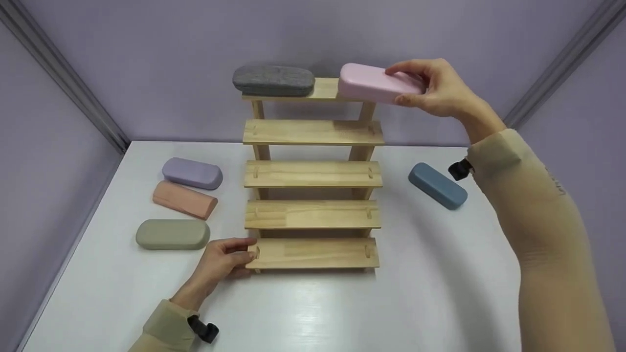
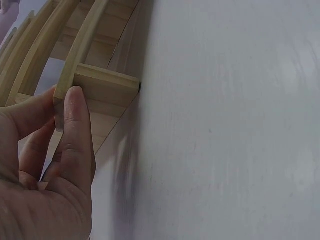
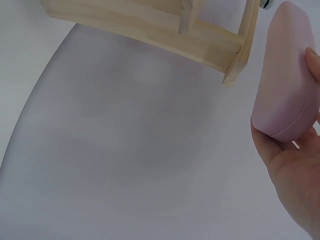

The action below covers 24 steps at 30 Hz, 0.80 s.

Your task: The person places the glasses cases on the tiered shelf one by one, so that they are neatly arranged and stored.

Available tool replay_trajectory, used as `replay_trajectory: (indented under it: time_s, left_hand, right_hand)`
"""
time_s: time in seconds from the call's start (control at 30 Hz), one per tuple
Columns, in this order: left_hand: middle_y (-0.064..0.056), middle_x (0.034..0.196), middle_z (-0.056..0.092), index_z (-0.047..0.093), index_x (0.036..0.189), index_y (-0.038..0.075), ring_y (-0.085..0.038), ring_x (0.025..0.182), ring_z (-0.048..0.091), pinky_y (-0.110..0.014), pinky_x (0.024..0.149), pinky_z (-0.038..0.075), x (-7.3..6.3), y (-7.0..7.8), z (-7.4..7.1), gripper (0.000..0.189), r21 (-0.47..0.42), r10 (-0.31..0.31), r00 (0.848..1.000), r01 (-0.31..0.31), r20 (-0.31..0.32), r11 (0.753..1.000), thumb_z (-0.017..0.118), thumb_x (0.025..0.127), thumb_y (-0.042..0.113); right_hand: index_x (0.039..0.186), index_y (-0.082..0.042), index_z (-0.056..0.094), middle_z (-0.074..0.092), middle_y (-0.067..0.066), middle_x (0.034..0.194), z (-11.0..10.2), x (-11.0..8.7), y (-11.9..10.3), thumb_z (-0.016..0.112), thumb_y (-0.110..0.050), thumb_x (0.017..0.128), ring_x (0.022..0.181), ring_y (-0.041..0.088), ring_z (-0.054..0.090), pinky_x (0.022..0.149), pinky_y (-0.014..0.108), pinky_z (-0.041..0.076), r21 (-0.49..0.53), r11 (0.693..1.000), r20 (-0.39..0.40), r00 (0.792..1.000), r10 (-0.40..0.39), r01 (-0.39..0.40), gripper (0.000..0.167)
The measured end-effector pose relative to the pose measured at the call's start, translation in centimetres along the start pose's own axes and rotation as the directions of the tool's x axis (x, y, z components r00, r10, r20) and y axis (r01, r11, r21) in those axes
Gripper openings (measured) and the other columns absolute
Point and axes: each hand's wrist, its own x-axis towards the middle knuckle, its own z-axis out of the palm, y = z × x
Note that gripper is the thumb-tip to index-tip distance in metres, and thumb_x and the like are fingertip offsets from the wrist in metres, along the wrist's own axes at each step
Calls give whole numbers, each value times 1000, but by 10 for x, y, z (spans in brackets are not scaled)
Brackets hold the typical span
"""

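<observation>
The right hand [image 1: 435, 90] has its grip clamped on one end of a pink hard-shell eyeglass case [image 1: 364, 83], thumb along the near long side and fingers over the top. The case is at the right end of the highest tier of a five-tier wooden display rack [image 1: 313, 132], its outer half reaching past that tier's edge; the right wrist view shows a gap between case and rack. On the same tier, a dark gray eyeglass case [image 1: 274, 79] juts slightly over the left edge, with a short stretch of bare wood between the two cases.

The left hand [image 1: 220, 261] pinches the left end of the lowest tier, its grip closed on the board's edge. Left of the rack, lilac [image 1: 191, 172], orange [image 1: 185, 200] and sage-green [image 1: 172, 234] cases lie close together on the white tabletop [image 1: 313, 313], a strip of white separating them from the rack. A blue case [image 1: 437, 186] lies slantwise on the right, well apart from the rack, near the tabletop's back edge.
</observation>
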Motion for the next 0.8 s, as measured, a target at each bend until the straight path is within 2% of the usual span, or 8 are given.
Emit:
replay_trajectory:
  time_s: [0.1, 0.33, 0.5, 0.8]
  left_hand:
    - [-5, 119, 81, 69, 149, -3, -9, 99, 80, -26, 82, 71, 0, -1, 0, 50, 18, 3, 1000, -3, 0, 1000, 79, 102, 10]
    - [-3, 115, 82, 68, 150, -5, -9, 99, 80, -28, 81, 72, 0, -3, 2, 50, -3, -2, 1000, 2, 5, 1000, 79, 102, 8]
    - [-2, 114, 82, 68, 150, -5, -10, 97, 80, -29, 79, 72, 1, -2, 3, 52, -12, -9, 1000, 9, 17, 1000, 80, 102, 10]
    - [0, 113, 83, 68, 150, -4, -10, 96, 80, -29, 78, 72, 1, -1, 4, 53, -9, -19, 1000, 19, 24, 1000, 82, 101, 12]
  right_hand:
    - [145, -12, 77, 74, 0, 131, 2, 13, -1, 83, 1, 93, 106, 11, 61, 86, 16, 49, 22, 1000, 13, 1000, 4, -4, 53]
    - [148, -14, 74, 70, 10, 148, 9, 37, -3, 78, 2, 95, 112, 12, 59, 93, 16, 47, -9, 1000, 75, 997, 20, -19, 55]
    - [146, -14, 75, 70, 9, 148, 14, 43, -1, 76, 5, 94, 113, 12, 60, 95, 16, 47, 31, 999, 73, 996, 42, -44, 56]
    - [147, -13, 75, 71, 9, 150, 21, 47, 6, 76, 7, 94, 115, 11, 61, 98, 16, 48, 46, 995, 66, 994, 82, -85, 57]
